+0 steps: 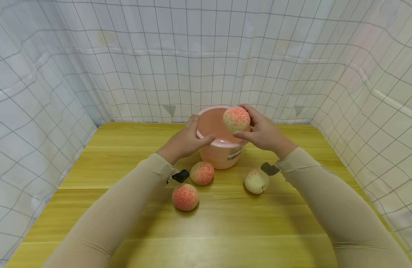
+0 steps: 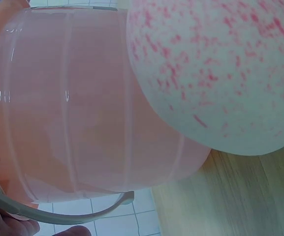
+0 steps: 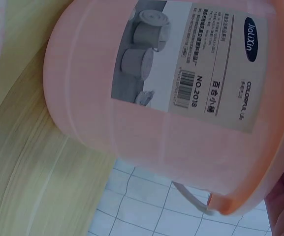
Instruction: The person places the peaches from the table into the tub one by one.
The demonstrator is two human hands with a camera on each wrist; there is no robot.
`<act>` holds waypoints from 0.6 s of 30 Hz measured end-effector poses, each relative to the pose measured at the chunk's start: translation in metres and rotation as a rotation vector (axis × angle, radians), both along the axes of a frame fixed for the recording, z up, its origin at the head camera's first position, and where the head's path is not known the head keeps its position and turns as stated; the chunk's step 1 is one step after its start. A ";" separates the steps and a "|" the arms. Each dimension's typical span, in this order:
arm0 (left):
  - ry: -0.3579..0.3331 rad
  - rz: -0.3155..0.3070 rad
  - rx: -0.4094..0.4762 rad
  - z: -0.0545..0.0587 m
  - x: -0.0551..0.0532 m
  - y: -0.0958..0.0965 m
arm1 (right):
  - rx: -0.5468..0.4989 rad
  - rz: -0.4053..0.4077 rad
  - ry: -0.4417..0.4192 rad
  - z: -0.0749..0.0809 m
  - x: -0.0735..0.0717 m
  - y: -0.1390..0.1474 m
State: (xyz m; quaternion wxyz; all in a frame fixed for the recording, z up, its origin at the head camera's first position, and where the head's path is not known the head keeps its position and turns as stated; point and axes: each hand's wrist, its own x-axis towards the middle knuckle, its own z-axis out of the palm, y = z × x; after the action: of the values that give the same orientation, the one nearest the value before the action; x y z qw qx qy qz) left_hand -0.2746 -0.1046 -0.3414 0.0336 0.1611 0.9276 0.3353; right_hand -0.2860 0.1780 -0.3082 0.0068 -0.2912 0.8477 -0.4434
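A pink plastic bucket stands upright near the back of the table. My left hand grips its left rim, the thumb lying over the edge. Over the right part of the opening, my right hand holds a peach between thumb and fingers. In the right wrist view the bucket's side bears a printed label, and part of that hand shows by the rim. The left wrist view shows the grey bucket handle near the left fingers.
Two reddish peaches, one by the bucket and one nearer the front, lie on the wooden table. A paler peach lies below the right wrist. White checked curtains surround the table's back and sides.
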 end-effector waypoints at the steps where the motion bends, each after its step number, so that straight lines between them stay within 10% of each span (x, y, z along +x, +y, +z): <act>1: -0.002 -0.001 0.003 0.000 0.000 0.000 | -0.005 0.001 -0.007 0.000 0.000 -0.002; 18: -0.009 0.005 -0.005 0.000 0.000 0.000 | -0.020 0.015 -0.019 -0.001 -0.003 -0.011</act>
State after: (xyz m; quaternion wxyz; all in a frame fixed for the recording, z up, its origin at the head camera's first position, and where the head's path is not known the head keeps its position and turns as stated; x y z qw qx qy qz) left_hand -0.2745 -0.1041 -0.3417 0.0371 0.1571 0.9288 0.3336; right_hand -0.2887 0.1672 -0.3094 0.0155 -0.2935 0.8407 -0.4548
